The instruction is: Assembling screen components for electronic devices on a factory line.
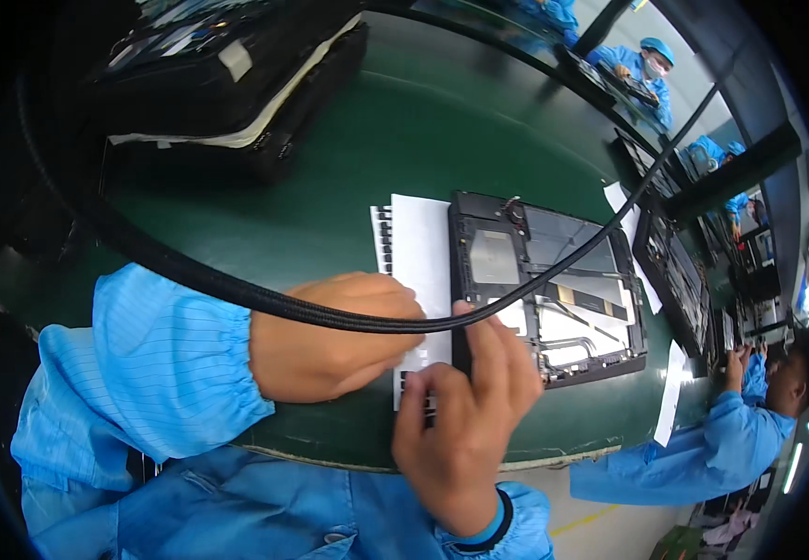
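Observation:
My left hand (339,338) is closed, its fingers curled down over a white sheet (421,233) on the bench; anything inside them is hidden. Small black pieces (386,241) line the sheet's left edge. My right hand (468,411) has its fingers bent but apart, thumb and index finger over the sheet's lower part. Its longer fingers reach the near left edge of an opened flat electronic device (457,245). That device has a black frame, with silvery panels, cables and a small round part inside. Nothing is visibly held in my right hand.
A black cable (265,297) arcs across the view in front of my hands. Black device casings are stacked (209,103) at the back left of the green bench (330,177). More opened devices (670,271) and papers lie right. A co-worker (703,457) sits at the right; others work farther back.

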### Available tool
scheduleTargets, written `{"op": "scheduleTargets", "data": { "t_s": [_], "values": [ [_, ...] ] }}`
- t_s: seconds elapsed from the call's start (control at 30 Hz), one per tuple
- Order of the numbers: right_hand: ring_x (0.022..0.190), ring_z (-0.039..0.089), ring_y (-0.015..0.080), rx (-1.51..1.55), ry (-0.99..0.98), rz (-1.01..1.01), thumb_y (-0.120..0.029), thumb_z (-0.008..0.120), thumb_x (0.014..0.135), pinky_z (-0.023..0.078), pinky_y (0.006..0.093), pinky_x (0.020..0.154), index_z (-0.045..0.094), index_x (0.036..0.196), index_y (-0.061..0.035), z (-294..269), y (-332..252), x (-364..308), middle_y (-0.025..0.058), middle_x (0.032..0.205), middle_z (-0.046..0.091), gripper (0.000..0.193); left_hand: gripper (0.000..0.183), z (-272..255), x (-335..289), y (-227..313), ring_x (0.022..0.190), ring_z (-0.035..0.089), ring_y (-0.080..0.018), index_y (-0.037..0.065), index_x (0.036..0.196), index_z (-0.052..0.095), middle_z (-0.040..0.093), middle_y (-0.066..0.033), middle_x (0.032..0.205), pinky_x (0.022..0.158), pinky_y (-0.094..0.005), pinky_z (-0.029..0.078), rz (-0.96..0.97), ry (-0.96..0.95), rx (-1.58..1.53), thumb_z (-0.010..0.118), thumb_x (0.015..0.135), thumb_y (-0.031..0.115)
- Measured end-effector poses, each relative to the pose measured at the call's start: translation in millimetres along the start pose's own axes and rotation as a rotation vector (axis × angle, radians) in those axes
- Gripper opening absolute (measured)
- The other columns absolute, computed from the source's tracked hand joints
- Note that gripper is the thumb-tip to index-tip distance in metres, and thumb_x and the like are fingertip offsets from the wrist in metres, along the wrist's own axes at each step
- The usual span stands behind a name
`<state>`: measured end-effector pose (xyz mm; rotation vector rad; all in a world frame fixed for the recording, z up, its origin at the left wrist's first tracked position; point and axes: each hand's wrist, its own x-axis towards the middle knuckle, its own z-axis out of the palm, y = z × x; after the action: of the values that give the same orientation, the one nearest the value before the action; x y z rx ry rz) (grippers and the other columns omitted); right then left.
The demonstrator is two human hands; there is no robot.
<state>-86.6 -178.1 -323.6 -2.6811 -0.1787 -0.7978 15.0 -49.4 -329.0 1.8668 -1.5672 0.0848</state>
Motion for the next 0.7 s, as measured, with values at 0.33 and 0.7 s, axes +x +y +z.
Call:
{"op": "scheduleTargets", "data": {
  "t_s": [0.33, 0.7],
  "values": [
    [0.098, 0.042, 0.0365, 0.060, -0.021, 0.059, -0.004, 0.060, 0.057, 0.030, 0.0455, 0.079, 0.050, 0.071, 0.0011, -23.5, 18.8, 1.6, 0.0195, 0.112, 0.046, 0.017, 0.029, 4.0, 18.9, 7.8, 0.089, 0.054, -0.0324, -0.002, 0.090, 0.059, 0.056, -0.0158, 0.092, 0.074, -0.0381, 0.045, 0.002, 0.034, 0.045, 0.066, 0.062, 0.002],
    [0.096, 0.044, 0.0339, 0.206, 0.105, -0.022, -0.004, 0.060, 0.060, 0.032, 0.0423, 0.082, 0.055, 0.068, -0.0007, -52.5, 22.9, 9.5, 0.0183, 0.104, 0.050, 0.011, 0.023, -9.4, 17.2, 19.7, 0.088, 0.053, -0.0314, -0.003, 0.089, 0.056, 0.053, -0.0176, 0.094, 0.073, -0.0378, 0.044, -0.041, 0.022, 0.002, 0.060, 0.067, 0.002]
  ]
}}
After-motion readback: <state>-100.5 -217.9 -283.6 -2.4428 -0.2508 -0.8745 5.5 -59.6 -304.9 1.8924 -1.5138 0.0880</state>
